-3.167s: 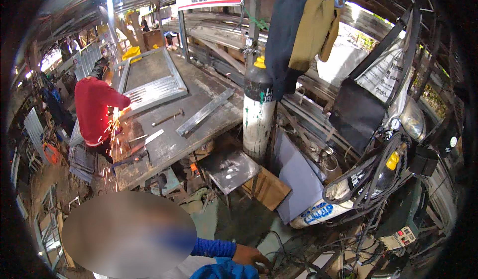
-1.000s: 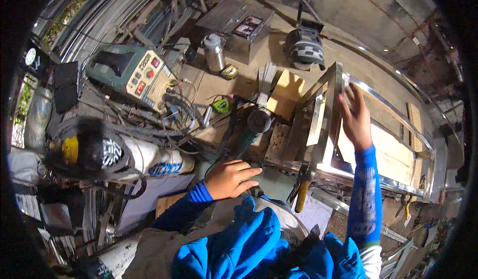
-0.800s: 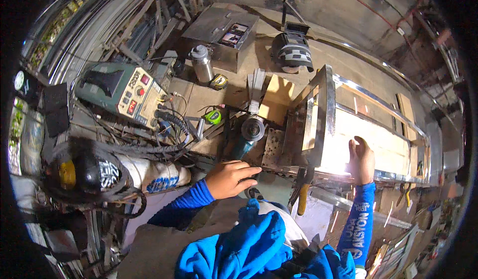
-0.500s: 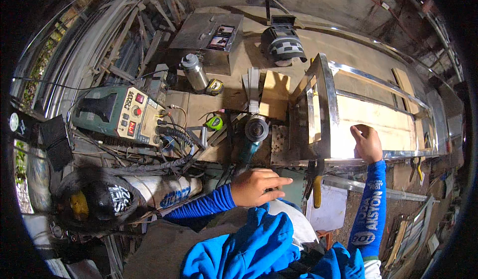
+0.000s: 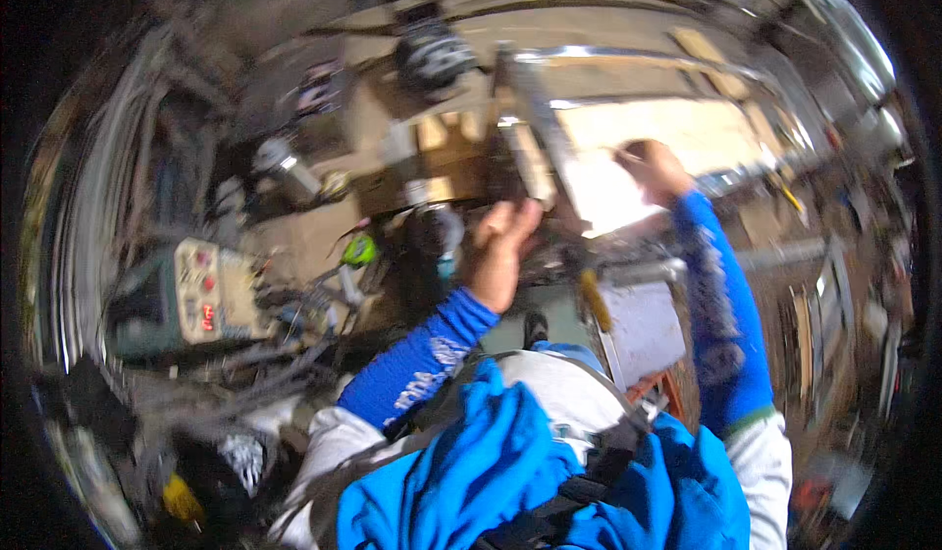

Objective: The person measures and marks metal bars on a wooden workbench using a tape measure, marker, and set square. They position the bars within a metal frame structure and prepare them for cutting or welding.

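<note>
My left hand (image 5: pixel 498 258) is raised in front of the near corner of a shiny metal frame (image 5: pixel 542 108). Its fingers are stretched out and hold nothing I can see. Over the right part of the frame, my right hand (image 5: pixel 659 171) hovers above or rests on a bright wooden board (image 5: pixel 677 130); which of these I cannot tell. Its fingers are curled in, blurred by motion, and whatever they may hold is hidden. An angle grinder (image 5: pixel 437 231) lies on the bench left of my left hand. Pliers with yellow handles (image 5: pixel 595 300) hang at the bench's near edge.
A welding machine (image 5: pixel 201 290) with cables stands at the left. Behind are a steel bottle (image 5: pixel 287 167), a green tape measure (image 5: pixel 359 249) and a welding helmet (image 5: pixel 432 54). More yellow-handled pliers (image 5: pixel 791 197) are at the frame's right.
The view has swung to the right and blurred, so the bench things sit further left. My left hand has risen toward the frame, fingers now pointing away from me. The right hand stays over the board.
</note>
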`<action>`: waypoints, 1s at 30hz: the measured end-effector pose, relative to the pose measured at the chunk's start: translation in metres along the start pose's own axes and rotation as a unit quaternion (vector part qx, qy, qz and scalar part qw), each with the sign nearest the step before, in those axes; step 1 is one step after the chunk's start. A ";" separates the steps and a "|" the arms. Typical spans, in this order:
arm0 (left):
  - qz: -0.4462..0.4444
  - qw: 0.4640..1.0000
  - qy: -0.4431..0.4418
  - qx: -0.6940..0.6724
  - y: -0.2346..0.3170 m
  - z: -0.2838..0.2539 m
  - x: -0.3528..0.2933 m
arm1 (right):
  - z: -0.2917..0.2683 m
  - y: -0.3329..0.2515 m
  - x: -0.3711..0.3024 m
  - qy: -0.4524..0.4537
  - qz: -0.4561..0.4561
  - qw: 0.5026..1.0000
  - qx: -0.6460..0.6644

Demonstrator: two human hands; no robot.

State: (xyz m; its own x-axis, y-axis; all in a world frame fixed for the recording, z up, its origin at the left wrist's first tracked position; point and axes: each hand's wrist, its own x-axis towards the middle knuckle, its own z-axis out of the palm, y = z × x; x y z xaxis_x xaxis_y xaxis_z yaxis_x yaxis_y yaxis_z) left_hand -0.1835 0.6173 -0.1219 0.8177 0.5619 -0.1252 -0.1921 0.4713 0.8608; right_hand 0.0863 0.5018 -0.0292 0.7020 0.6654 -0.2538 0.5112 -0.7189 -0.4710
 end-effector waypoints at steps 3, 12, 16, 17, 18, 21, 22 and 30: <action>0.008 1.000 -0.010 -0.022 0.017 0.016 0.011 | -0.003 -0.010 0.004 -0.003 0.009 0.997 -0.076; 0.031 0.999 -0.005 0.007 0.026 0.039 0.032 | -0.008 -0.016 -0.013 0.027 -0.017 0.994 -0.109; 0.029 0.999 -0.011 -0.009 0.029 0.048 0.031 | -0.004 -0.008 -0.013 0.057 -0.029 0.992 -0.108; 0.028 0.999 -0.010 -0.016 0.029 0.047 0.030 | -0.006 -0.010 -0.016 0.055 -0.030 0.993 -0.105; 0.032 0.999 0.001 -0.010 0.029 0.047 0.029 | -0.006 -0.013 -0.019 0.053 -0.031 0.993 -0.101; 0.041 0.999 0.014 -0.012 0.027 0.051 0.029 | -0.007 -0.013 -0.023 0.077 -0.047 0.992 -0.088; 0.038 0.999 0.004 -0.025 0.023 0.048 0.033 | -0.008 -0.011 -0.026 0.093 -0.054 0.991 -0.075; 0.053 0.998 0.019 -0.015 0.028 0.054 0.033 | -0.007 -0.004 -0.027 0.145 -0.102 0.983 -0.044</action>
State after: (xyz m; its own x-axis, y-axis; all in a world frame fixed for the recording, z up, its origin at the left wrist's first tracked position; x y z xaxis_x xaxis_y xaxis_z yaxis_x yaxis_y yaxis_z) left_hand -0.1329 0.6125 -0.0758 0.7710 0.6346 -0.0541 -0.2922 0.4280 0.8552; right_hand 0.0688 0.4853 -0.0149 0.6859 0.7214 0.0955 0.6879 -0.6001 -0.4082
